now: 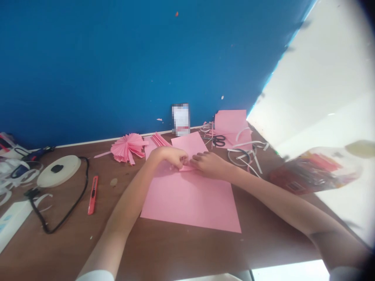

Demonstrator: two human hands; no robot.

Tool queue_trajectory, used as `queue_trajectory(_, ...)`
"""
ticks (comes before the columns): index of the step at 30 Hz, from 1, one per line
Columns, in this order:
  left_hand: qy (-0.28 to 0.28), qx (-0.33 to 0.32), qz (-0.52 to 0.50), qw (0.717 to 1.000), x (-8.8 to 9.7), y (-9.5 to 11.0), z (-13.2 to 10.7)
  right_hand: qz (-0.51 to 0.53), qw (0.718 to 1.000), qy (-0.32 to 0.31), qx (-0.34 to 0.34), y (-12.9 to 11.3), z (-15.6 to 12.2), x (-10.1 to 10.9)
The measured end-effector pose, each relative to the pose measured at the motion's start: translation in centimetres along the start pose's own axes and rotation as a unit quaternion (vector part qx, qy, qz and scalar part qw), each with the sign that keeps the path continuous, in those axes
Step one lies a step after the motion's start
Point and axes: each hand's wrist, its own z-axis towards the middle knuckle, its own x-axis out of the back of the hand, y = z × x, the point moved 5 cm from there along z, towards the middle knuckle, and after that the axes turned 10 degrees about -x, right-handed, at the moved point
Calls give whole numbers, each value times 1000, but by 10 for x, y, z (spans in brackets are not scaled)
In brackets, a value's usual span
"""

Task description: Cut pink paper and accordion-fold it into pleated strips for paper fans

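My left hand (167, 157) and right hand (208, 164) were pinched shut on the folded pink paper (187, 150), fingers nearly meeting, so the fold between them was hidden. It sat right on a bigger pink sheet (190, 201). Over on the right, a clear plastic bag (315, 169) held reddish stuff, too blurry to make out.

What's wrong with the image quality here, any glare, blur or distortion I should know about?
In the head view, glare blows out the bright white surface at right, the clear plastic packet is smeared with blur, and the card on the wall is pixelated. The wide lens bends the edges and darkens the top right corner, while the left hand, right hand and pink paper stay fairly sharp.
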Motion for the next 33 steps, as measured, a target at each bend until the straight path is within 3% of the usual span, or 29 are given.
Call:
queue_trajectory(5,55,-64,-3,996,13,7,-13,-21,999,35,2,-3,1,4)
queue_trajectory(11,117,-81,-32,989,24,6,-27,3,997,15,-76,1,0,10)
queue_trajectory(15,175,-2,15,984,34,-9,-50,63,981,52,-178,14,-2,21)
queue_trajectory(17,163,42,7,986,34,-16,-61,116,962,109,-224,22,-5,29)
queue_trajectory(20,156,44,9,987,34,-8,-68,244,905,223,-268,32,-13,43)
queue_trajectory(23,205,-6,59,977,35,21,-64,406,819,291,-284,39,-21,52)
queue_trajectory(27,273,-78,104,953,30,63,-52,603,691,291,-274,44,-21,51)
queue_trajectory(30,350,-94,160,918,27,82,-50,706,596,281,-259,50,-17,45)
queue_trajectory(33,401,-110,205,886,26,90,-48,777,531,249,-227,53,-12,39)
